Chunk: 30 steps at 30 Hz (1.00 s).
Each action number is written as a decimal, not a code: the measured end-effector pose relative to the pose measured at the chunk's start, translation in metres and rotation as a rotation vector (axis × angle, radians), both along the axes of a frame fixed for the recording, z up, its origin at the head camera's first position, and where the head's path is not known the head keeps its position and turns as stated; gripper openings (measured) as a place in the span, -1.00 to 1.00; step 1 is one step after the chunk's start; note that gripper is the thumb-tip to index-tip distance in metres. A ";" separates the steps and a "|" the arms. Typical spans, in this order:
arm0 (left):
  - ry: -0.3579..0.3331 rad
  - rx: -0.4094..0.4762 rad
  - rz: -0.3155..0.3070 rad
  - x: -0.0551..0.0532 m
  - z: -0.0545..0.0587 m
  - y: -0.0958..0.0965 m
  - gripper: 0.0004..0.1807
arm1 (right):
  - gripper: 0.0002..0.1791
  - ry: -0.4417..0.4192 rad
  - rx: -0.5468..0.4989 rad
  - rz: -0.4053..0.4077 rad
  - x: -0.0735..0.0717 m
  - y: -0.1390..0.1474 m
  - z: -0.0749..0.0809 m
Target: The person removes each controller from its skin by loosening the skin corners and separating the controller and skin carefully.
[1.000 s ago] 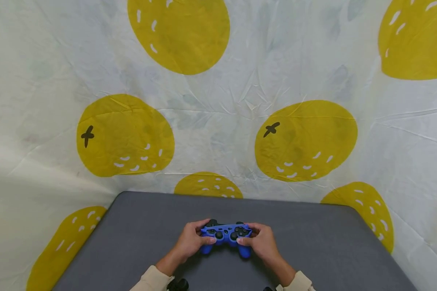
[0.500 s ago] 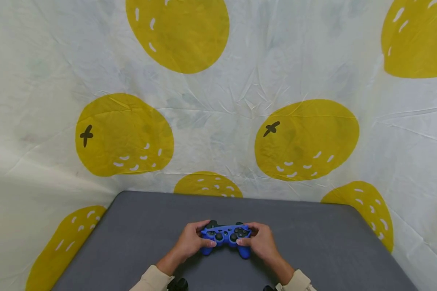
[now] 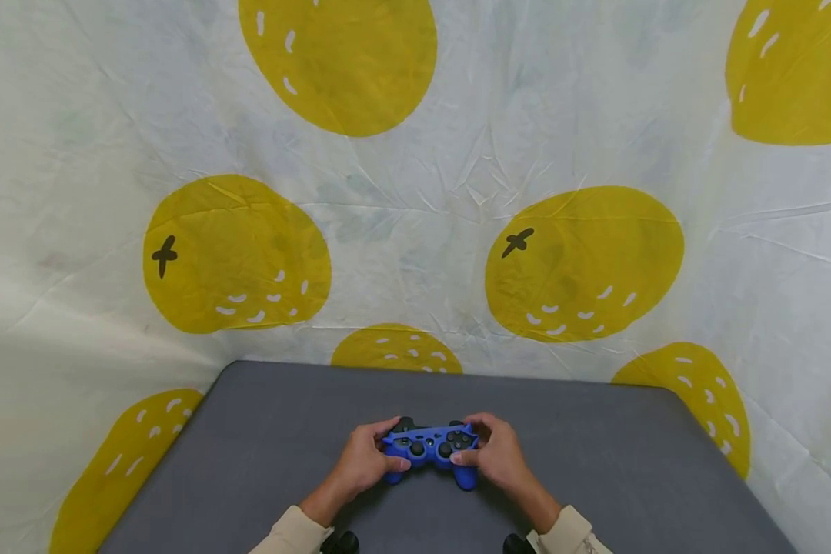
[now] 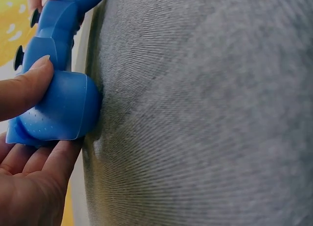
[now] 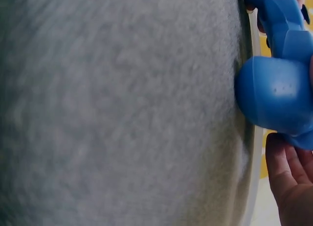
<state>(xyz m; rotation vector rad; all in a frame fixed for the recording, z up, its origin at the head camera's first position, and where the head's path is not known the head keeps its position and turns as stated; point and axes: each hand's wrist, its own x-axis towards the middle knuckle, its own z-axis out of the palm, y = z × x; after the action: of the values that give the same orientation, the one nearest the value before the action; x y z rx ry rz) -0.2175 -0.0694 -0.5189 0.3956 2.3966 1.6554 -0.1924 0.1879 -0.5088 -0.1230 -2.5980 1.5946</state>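
Between both hands is a game controller [image 3: 429,446], black with a blue cover around it. The cover looks soft; a blue strip crosses the controller's far side and black shows beyond it. My left hand [image 3: 364,460] holds the left end, thumb on the near face by the stick, fingers at the far side. At the right end my right hand [image 3: 498,455] pinches it the same way, index finger at the top right corner. The left wrist view shows the blue grip [image 4: 63,106] between thumb and fingers. In the right wrist view the thumb is mostly cut off.
A grey cloth-covered table [image 3: 284,408] lies under the hands. Behind and beside it hangs a pale curtain [image 3: 402,261] printed with yellow fruit. Black wrist-worn devices [image 3: 342,542] show at the cream sleeves [image 3: 294,531].
The right hand's fingers have shifted slightly up at the controller's top right corner. The left hand keeps its hold, and the controller stays nearly in place.
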 end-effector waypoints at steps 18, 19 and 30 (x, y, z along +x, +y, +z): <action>0.022 -0.053 0.018 0.002 0.001 0.001 -0.14 | -0.38 0.053 -0.054 0.160 -0.015 0.013 -0.009; 0.018 -0.059 0.017 0.002 0.001 0.002 -0.14 | -0.39 0.055 -0.056 0.170 -0.015 0.014 -0.010; -0.056 -0.067 0.016 -0.006 -0.001 0.002 -0.16 | -0.43 0.039 -0.062 0.240 -0.021 0.018 -0.011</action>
<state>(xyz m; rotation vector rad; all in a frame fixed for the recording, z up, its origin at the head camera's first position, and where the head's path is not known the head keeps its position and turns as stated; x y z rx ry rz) -0.2234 -0.0674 -0.5196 0.3161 2.4125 1.5669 -0.2136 0.2061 -0.5197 0.2215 -2.6166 1.7319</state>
